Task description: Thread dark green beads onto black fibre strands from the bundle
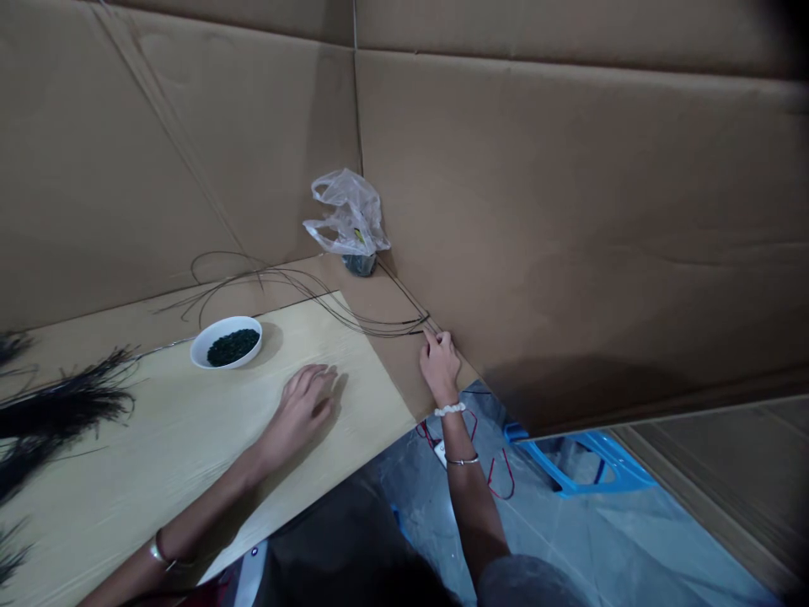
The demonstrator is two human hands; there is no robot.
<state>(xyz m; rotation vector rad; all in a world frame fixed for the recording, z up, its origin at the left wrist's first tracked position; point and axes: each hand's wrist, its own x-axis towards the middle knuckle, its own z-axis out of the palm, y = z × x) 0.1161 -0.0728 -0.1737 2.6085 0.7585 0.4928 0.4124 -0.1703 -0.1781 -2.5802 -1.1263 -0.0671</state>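
Observation:
My left hand lies palm down on the pale yellow board, its fingers loosely spread with nothing in them. My right hand is at the foot of the cardboard wall, by the board's right corner. Its index finger points toward the dark ends of several thin, black, wire-like strands; the other fingers are curled and what they hold, if anything, is hidden. The strands loop leftward over the surface behind the board. A white bowl with small dark green pieces stands beyond my left hand.
A clear plastic bag sits on a dark bundle in the corner between cardboard walls. Bunches of black fibres jut in from the left. Below the edge are a blue plastic stool and red cords.

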